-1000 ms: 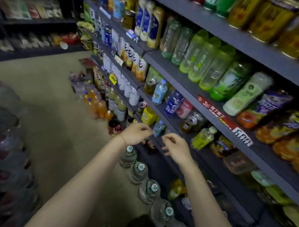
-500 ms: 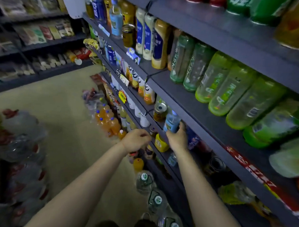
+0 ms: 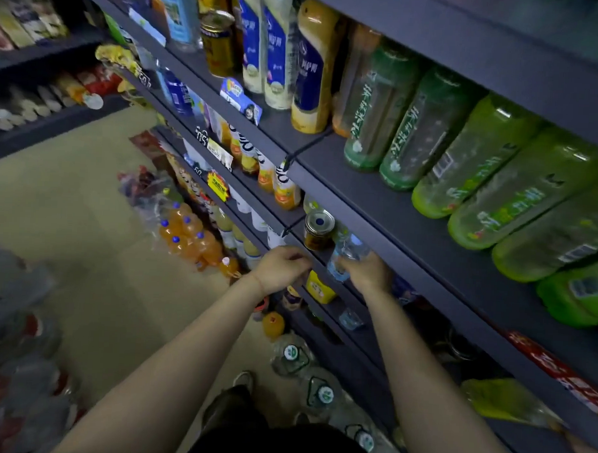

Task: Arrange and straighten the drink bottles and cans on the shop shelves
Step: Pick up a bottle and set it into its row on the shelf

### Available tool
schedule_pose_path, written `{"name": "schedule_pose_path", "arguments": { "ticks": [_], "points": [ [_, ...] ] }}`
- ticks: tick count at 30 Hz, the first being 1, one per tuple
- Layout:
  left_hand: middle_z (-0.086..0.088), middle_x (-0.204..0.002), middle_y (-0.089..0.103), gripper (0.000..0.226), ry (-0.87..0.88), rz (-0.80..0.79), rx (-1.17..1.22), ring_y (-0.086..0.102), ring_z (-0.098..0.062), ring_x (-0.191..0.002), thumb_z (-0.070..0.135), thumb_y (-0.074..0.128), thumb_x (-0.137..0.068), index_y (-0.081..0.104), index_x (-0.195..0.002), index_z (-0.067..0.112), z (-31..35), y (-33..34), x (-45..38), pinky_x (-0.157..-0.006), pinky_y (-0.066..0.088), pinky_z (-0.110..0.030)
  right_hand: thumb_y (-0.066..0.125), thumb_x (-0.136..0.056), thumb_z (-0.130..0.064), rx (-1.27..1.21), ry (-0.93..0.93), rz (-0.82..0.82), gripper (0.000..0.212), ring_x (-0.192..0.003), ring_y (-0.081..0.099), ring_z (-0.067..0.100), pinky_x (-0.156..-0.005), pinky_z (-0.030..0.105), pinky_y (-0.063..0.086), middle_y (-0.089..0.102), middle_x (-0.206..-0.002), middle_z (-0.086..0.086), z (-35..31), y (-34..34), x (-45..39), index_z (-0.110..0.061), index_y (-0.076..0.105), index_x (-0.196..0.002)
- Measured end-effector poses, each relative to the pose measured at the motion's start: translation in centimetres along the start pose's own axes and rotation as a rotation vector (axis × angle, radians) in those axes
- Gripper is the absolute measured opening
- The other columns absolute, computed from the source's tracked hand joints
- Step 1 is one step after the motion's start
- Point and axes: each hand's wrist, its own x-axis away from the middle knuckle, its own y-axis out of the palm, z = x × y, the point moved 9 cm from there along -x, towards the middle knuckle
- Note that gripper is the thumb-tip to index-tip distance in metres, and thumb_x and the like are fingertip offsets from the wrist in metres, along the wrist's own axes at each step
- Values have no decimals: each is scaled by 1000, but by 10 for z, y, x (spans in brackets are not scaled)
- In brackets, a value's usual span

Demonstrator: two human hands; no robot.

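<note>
Right hand [image 3: 369,272] curled round a small clear water bottle [image 3: 345,254] with a pale blue cap, bottle standing at the front edge of the middle shelf [image 3: 327,258]. Just left of the bottle, touching or nearly so, a gold-lidded can [image 3: 318,229] stands upright on the same shelf.

Left hand [image 3: 282,268] at the shelf's front edge, fingers curled in loosely; cannot tell whether it holds anything.

A yellow bottle [image 3: 319,289] sits on the shelf below, between the two wrists.

Upper shelf [image 3: 411,210]: row of green tea bottles [image 3: 478,159] leaning back in line toward the right end; to their left, tall blue-and-cream bottles [image 3: 311,72] and a gold can [image 3: 218,43].

On the floor [image 3: 85,217] along the shelf base: orange soda bottles [image 3: 191,235] with blue caps, and large water jugs [image 3: 292,354] nearer the person.
</note>
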Motion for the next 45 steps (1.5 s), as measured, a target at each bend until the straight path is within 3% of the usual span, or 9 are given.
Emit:
{"name": "schedule_pose_path", "arguments": {
  "ticks": [7, 10, 14, 20, 28, 31, 34, 42, 45],
  "points": [
    [12, -122, 61, 32, -45, -152, 263, 56, -8, -112, 51, 53, -95, 62, -119, 32, -18, -29, -17, -105, 45, -35, 81, -76, -39, -405, 76, -101, 27, -66, 62, 7, -52, 21, 47, 71, -81, -8, -14, 34, 37, -19, 71, -92],
    [5, -98, 72, 35, -175, -344, 455, 68, -11, -87, 59, 47, -95, 65, -103, 30, -30, -26, -7, -82, 55, -27, 70, -87, -41, -512, 87, -167, 25, -48, 53, 8, -45, 20, 40, 62, -56, -9, -40, 60, 54, -19, 69, -74],
    [-10, -94, 72, 53, -208, -397, 585, 68, -22, -78, 66, 50, -89, 68, -111, 21, -48, -35, 2, -76, 55, -34, 49, -94, -59, -596, 149, -155, 47, -77, 70, 14, -70, 30, 56, 76, -90, 0, -59, 79, 69, -20, 74, -95],
    [-11, -86, 68, 59, -185, -360, 794, 66, -24, -72, 65, 51, -90, 67, -117, 14, -55, -40, 24, -73, 54, -36, 33, -102, -53, -669, 121, -106, 52, -62, 60, 16, -66, 33, 53, 72, -109, 6, -63, 66, 101, -18, 71, -106],
    [-8, -90, 71, 47, 40, -326, 940, 68, -21, -75, 51, 43, -98, 67, -110, 12, 22, 13, 95, -71, 56, -35, 55, -97, -44, -686, -46, -51, 35, -94, 70, 12, -71, 30, 58, 70, -114, 6, -31, 18, 188, -17, 62, -116],
    [-11, -87, 70, 56, 67, -403, 966, 67, -24, -75, 58, 41, -95, 70, -102, 10, 52, 67, 151, -71, 56, -35, 68, -75, -65, -748, -103, 28, 60, -101, 70, 13, -91, 45, 56, 71, -114, -2, 13, -22, 243, -22, 59, -117],
    [-15, -86, 68, 68, 78, -488, 1064, 66, -26, -74, 65, 36, -94, 70, -103, 7, 73, 129, 208, -70, 56, -34, 73, -60, -75, -771, -150, 72, 75, -102, 69, 13, -89, 45, 57, 68, -115, -2, 61, -68, 311, -24, 55, -112],
    [-10, -82, 66, 74, 34, -673, 1123, 65, -24, -73, 68, 31, -94, 60, -121, 5, 118, 290, 308, -70, 54, -35, 69, -88, -32, -837, -223, 232, 31, -90, 71, 16, -70, 38, 59, 71, -105, 3, 175, -173, 436, -16, 58, -112],
    [-10, -74, 68, 70, 126, -616, 1011, 66, -22, -62, 66, 36, -92, 77, -87, 9, 154, 327, 326, -59, 56, -30, 67, -92, -27, -838, -237, 295, 22, -86, 70, 13, -71, 34, 58, 73, -101, -1, 211, -212, 449, -14, 62, -109]
  ]
}}
